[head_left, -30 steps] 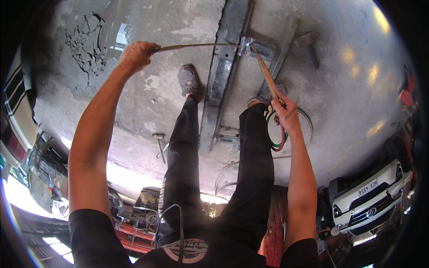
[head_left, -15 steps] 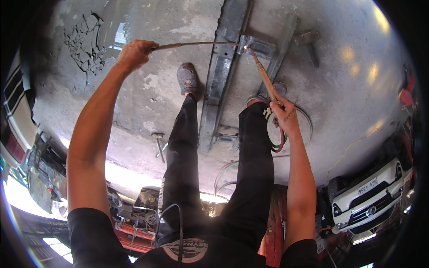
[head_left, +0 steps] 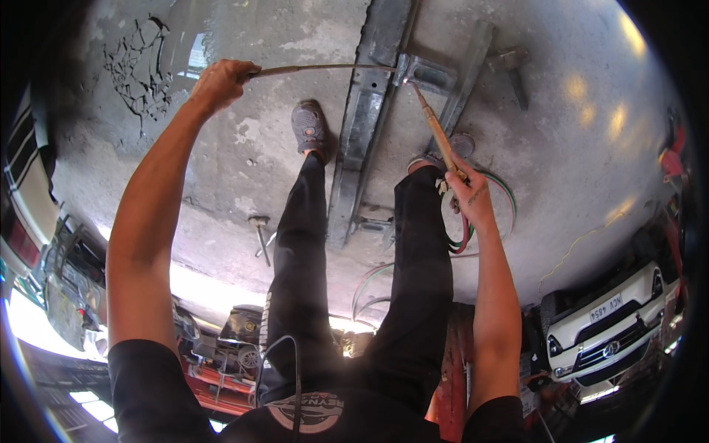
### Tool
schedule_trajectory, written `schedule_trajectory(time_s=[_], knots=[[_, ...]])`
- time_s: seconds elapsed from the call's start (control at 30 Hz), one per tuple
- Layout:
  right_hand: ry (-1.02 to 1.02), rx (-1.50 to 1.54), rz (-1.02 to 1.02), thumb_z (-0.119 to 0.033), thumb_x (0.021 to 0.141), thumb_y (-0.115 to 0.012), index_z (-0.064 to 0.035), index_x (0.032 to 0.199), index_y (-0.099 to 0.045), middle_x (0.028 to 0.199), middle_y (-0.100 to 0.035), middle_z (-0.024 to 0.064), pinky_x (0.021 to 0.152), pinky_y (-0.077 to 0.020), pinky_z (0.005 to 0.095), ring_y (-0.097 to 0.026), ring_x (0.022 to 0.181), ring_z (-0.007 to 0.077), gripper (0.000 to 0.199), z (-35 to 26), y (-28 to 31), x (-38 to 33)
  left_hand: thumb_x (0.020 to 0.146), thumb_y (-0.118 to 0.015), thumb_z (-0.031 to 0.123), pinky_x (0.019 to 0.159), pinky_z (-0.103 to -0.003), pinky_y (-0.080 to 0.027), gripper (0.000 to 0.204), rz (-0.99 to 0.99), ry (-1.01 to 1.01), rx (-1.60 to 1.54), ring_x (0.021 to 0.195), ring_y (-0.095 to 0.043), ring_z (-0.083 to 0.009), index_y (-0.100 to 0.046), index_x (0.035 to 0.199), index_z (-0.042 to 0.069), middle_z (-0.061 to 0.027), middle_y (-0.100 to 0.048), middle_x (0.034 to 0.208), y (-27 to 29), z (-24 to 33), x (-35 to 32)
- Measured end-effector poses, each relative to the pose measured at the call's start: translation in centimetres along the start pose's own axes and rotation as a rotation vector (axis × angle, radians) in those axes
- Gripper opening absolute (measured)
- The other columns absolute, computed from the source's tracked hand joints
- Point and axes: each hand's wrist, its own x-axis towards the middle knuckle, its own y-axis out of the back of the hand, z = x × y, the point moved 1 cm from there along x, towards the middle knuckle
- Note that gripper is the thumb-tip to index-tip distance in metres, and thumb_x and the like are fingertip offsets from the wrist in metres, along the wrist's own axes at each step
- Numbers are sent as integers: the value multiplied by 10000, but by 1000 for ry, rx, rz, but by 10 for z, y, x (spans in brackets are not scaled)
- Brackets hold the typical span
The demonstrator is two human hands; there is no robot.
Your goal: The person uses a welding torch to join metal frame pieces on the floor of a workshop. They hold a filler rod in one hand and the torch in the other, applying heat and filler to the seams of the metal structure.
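My left hand (head_left: 220, 83) grips a thin metal rod (head_left: 325, 69) that reaches right to a grey bracket (head_left: 428, 74) on a long metal channel (head_left: 363, 125) lying on the concrete floor. My right hand (head_left: 469, 193) holds a brass torch (head_left: 436, 129), tip pointed up at the same bracket, where a small bright spot glows. Red and green hoses (head_left: 484, 221) loop away from the torch under my right hand. My two shoes stand either side of the channel.
A hammer (head_left: 260, 235) lies on the floor left of my legs. A second metal bar (head_left: 473, 74) and a T-shaped piece (head_left: 513, 70) lie beside the channel. Cracked concrete (head_left: 136, 66) is at upper left. A white car (head_left: 605, 332) is parked at right.
The torch tip and the rod end have stayed at the bracket; both hands shifted only slightly.
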Motion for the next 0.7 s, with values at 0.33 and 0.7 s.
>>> schedule_trajectory(time_s=[0.33, 0.7], knots=[[9, -23, -19, -192, 993, -665, -98, 1500, -586, 722, -634, 17, 444, -472, 275, -579, 485, 106, 522, 1, 0, -2, 941, -656, 24, 860, -433, -581, 368, 0, -3, 44, 956, -749, -304, -755, 1267, 162, -129, -778, 1073, -4, -7, 5], [8, -14, -18, -184, 995, -663, -95, 1502, -584, 730, -631, 15, 441, -471, 278, -574, 487, 100, 521, 6, -1, -1, 930, -656, -7, 864, -422, -588, 376, -15, 6, 42, 985, -749, -299, -752, 1261, 144, -129, -772, 1110, -4, -7, 6]])
